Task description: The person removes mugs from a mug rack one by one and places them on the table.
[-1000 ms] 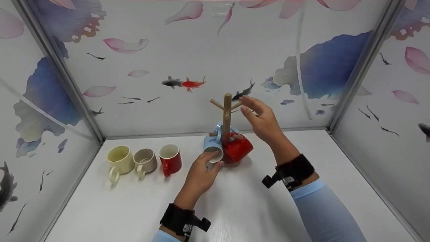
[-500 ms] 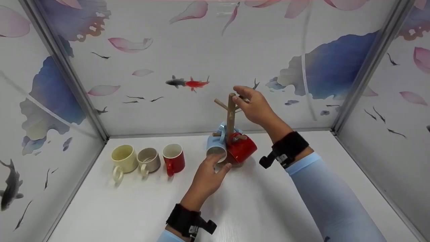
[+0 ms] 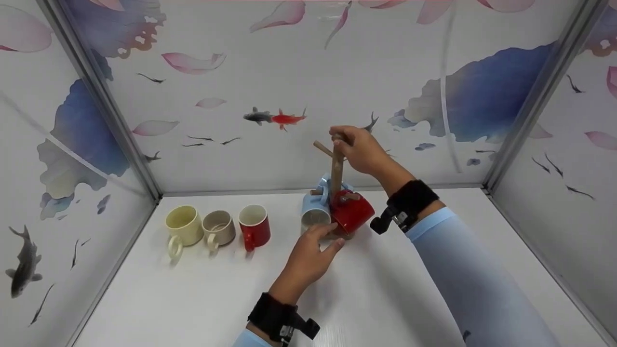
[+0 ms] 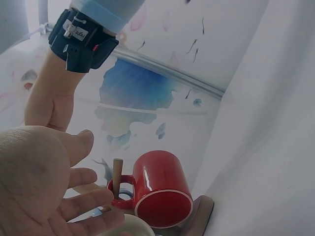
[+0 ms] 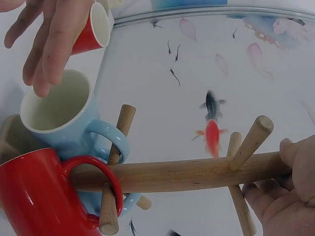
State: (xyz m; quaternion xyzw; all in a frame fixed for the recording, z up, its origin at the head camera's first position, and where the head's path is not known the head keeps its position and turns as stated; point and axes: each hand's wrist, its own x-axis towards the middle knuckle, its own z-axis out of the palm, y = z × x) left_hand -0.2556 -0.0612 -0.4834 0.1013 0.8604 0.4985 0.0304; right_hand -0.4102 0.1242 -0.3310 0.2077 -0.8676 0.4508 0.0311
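Observation:
A wooden mug tree (image 3: pixel 337 176) stands near the back wall, its post leaning slightly. My right hand (image 3: pixel 360 150) grips the top of that post between thumb and fingers. On the lower pegs hang a red mug (image 3: pixel 355 214) and a light blue mug (image 3: pixel 312 203), each with its handle looped over a peg. Behind the post shows part of another light blue mug (image 5: pixel 91 200), mostly hidden. My left hand (image 3: pixel 308 256) holds nothing; its loosely extended fingers (image 5: pixel 59 46) lie close by the mouth of the front blue mug in the right wrist view.
Left of the tree, a yellow mug (image 3: pixel 185 225), a beige mug (image 3: pixel 219 228) and a red mug with a white inside (image 3: pixel 255 227) stand upright in a row on the white table (image 3: pixel 193 299). Printed wall panels (image 3: pixel 217 159) enclose the back and sides.
My right hand has moved left from beside the upper pegs and taken hold of the post's top. My left hand has shifted slightly right, toward the hanging red mug. The view has drifted a little.

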